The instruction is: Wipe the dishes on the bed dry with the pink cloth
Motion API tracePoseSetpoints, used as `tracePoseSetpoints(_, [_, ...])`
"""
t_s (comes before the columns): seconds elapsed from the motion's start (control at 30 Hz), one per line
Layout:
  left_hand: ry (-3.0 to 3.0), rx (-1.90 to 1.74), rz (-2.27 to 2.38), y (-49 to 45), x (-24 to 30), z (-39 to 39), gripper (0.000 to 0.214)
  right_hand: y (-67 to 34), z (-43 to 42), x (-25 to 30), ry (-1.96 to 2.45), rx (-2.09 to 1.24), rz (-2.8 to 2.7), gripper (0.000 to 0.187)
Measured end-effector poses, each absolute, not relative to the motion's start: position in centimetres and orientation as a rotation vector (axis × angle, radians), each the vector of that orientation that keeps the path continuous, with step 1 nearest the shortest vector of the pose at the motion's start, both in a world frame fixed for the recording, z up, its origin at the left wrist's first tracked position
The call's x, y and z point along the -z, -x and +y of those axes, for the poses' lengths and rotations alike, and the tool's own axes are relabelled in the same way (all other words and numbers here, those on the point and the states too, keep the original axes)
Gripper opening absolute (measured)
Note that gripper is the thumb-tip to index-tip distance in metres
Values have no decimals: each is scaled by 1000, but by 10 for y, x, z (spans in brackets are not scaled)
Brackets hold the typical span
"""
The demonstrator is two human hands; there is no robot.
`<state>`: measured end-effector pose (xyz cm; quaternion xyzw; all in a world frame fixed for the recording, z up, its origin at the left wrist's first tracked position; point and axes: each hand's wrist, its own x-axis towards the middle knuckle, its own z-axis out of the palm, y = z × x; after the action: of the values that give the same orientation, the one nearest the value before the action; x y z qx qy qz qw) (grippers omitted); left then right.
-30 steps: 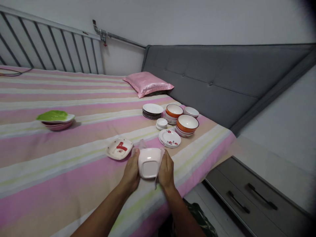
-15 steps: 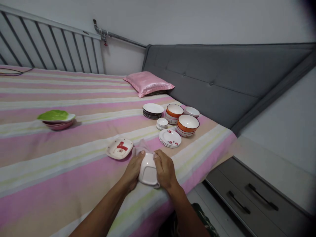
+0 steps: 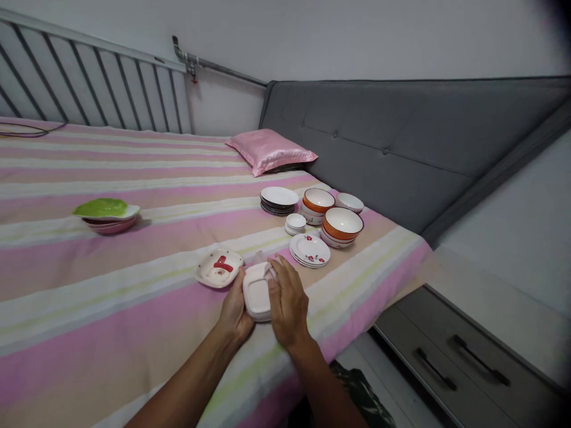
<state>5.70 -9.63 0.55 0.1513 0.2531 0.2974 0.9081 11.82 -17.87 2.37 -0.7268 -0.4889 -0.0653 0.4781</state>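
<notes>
A white square dish [image 3: 257, 294], its underside facing me, is tilted up between my two hands over the bed. My left hand [image 3: 236, 312] grips its left edge. Against the dish's right side, my right hand [image 3: 289, 303] presses a thin pale cloth [image 3: 260, 258], which shows partly behind the dish and by the fingertips. Just left of the hands lies another square dish [image 3: 219, 268] with a red figure and small dots on it. Flower-patterned plates [image 3: 310, 249] are stacked beyond my right hand.
Farther back stand a stack of dark-edged plates [image 3: 279, 197], small white dishes [image 3: 295, 222], orange-rimmed bowls [image 3: 342, 223] and a white bowl [image 3: 350, 202]. Green and pink leaf-shaped dishes [image 3: 106, 209] sit left. A pink pillow [image 3: 271, 150] and grey headboard [image 3: 379, 131] lie beyond. A drawer cabinet [image 3: 455, 351] stands right.
The dish has turned and shifted slightly left and up in my hands. My right hand has moved over its underside with the cloth, from gripping the right edge. The view has shifted slightly.
</notes>
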Motion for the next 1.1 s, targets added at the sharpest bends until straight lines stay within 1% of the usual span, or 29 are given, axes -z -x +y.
tracePoseSetpoints(0.2, [-167, -568, 395, -53, -6, -82, 42, -109, -181, -20, 1792, 258, -1374, 45])
tracePoseSetpoints(0.4, [-59, -545, 362, -46, -9, -70, 36, -103, -182, -15, 1817, 297, -1479, 48])
tracePoseSetpoints(0.53, [-119, -519, 361, -47, -11, -74, 36, -103, -183, -12, 1740, 288, -1413, 47])
tracePoseSetpoints(0.73, [-313, -517, 419, -48, -23, -86, 45, -106, -187, -13, 1605, 224, -1294, 48])
tracePoseSetpoints(0.83, [-437, -528, 499, -47, -29, -90, 40, -110, -190, -14, 1566, 184, -1242, 47])
tracePoseSetpoints(1.0, [-616, -569, 618, -45, -30, -94, 26, -117, -194, -18, 1495, 130, -1220, 40])
tracePoseSetpoints(1.1, [-712, -570, 612, -44, -24, -95, 27, -119, -196, -20, 1502, 127, -1241, 37])
